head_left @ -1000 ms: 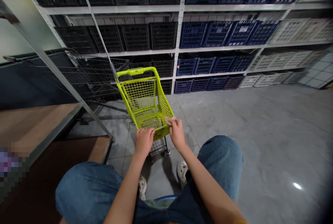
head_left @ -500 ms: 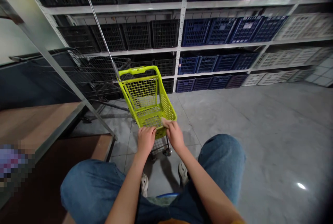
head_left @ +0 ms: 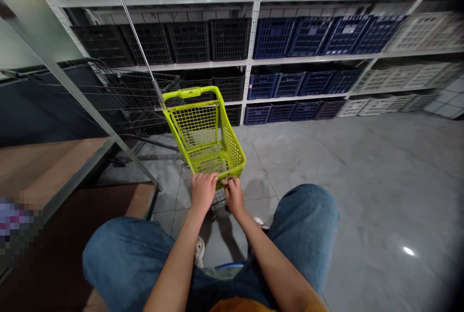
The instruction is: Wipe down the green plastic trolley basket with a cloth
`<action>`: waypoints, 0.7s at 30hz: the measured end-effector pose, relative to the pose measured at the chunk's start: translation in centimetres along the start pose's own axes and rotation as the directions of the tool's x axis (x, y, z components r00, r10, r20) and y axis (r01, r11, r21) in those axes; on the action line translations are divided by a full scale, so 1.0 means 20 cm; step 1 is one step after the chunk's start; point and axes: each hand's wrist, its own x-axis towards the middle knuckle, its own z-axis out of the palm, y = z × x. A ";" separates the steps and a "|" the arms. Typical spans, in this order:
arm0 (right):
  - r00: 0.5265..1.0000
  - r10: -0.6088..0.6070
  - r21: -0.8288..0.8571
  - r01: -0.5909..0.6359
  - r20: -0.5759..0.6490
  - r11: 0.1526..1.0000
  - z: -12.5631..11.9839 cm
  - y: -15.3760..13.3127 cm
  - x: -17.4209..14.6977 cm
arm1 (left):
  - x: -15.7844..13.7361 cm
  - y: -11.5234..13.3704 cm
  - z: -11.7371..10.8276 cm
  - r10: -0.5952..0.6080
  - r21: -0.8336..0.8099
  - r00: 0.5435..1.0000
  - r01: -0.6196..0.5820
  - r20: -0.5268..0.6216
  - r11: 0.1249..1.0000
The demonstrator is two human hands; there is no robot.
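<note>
A small lime-green shopping cart (head_left: 225,140) with lattice sides stands in front of my knees. My left hand (head_left: 204,190) is closed over the left part of the cart's near rim. Just beside it, my right hand (head_left: 234,192) is closed against the outer face of the near panel, a little below the rim. A bit of a beige cloth (head_left: 224,182) shows at its fingertips; the rest is hidden by the hand. The cart's basket has nothing visible in it. From the handle's left side a metal pole (head_left: 136,36) rises.
Shelving with a white upright (head_left: 254,26) holds black crates (head_left: 190,41), blue crates (head_left: 274,37) and white crates (head_left: 384,81). A wire cart (head_left: 119,84) stands behind at left. Brown boards on a metal frame (head_left: 136,157) are close at my left. Grey floor (head_left: 369,171) extends to the right.
My right hand has moved left and down with the cloth, from the near-right corner of the rim to the near panel. The left hand stays on the rim.
</note>
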 end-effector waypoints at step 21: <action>0.990 0.139 0.096 -0.138 -0.007 0.986 0.09 0.07 -0.09 | 0.00 -0.03 -0.02 0.021 -0.028 1.000 -0.021 0.003 0.999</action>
